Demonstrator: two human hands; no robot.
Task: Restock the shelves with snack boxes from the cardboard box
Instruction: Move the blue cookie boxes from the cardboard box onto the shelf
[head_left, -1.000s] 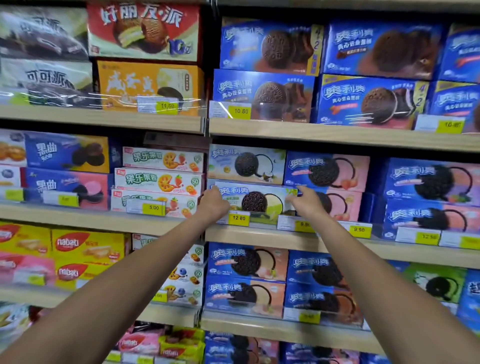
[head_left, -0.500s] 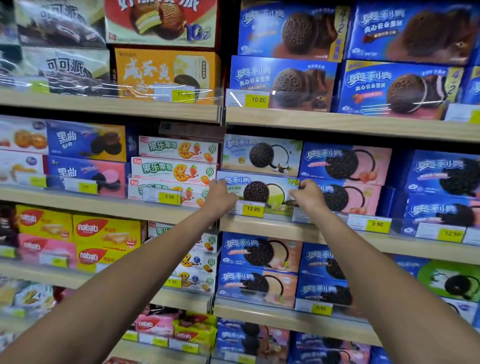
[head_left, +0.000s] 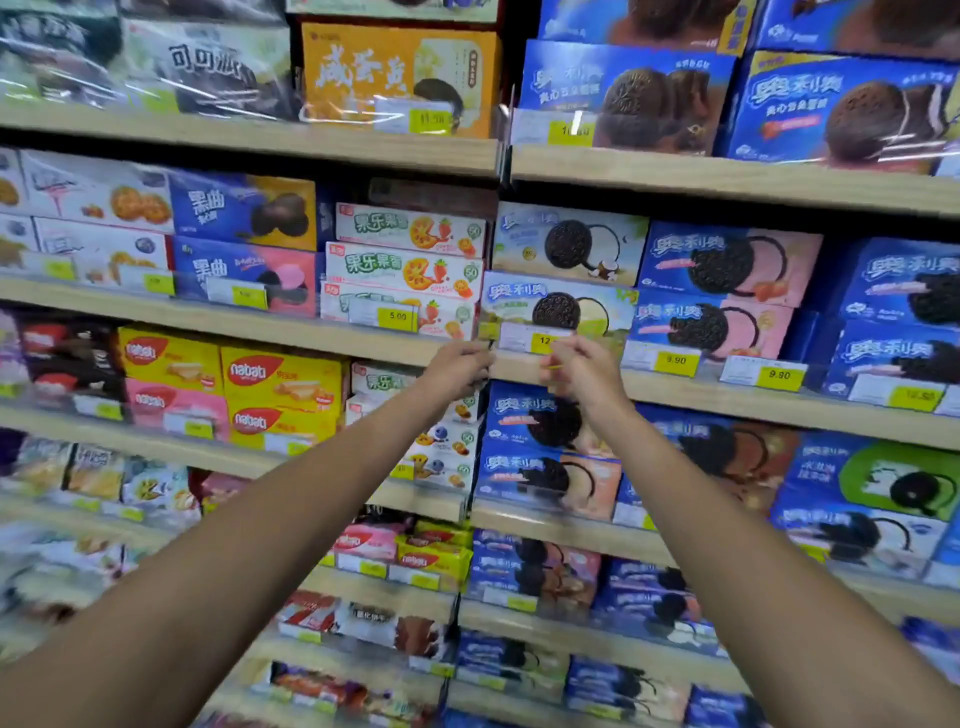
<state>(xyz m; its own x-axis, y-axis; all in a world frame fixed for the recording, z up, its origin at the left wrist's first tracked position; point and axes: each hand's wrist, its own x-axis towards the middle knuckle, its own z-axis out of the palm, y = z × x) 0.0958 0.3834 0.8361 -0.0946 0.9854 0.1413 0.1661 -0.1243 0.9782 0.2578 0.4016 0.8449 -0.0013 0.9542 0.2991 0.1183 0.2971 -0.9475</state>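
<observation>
A blue cookie box with a green cream picture (head_left: 597, 304) lies on the middle shelf (head_left: 727, 400), under a similar pale box (head_left: 571, 241). Both my hands hang just below and in front of it, at the shelf's front edge. My left hand (head_left: 457, 370) is at the box's lower left corner and my right hand (head_left: 584, 376) is below its price tag (head_left: 540, 340). Their fingers are loosely curled and I see nothing held in either. Neither hand touches the box. The cardboard box is out of view.
Pink-cream cookie boxes (head_left: 727, 291) fill the shelf to the right, fruit-biscuit boxes (head_left: 405, 265) to the left. Yellow wafer boxes (head_left: 280, 374) sit lower left. Shelves above and below are packed with boxes, and a vertical divider (head_left: 501, 150) splits the two bays.
Both hands were gripping the ends of the green-cream box; they have let go and drawn back and down to the shelf edge. The view has shifted downward and leftward.
</observation>
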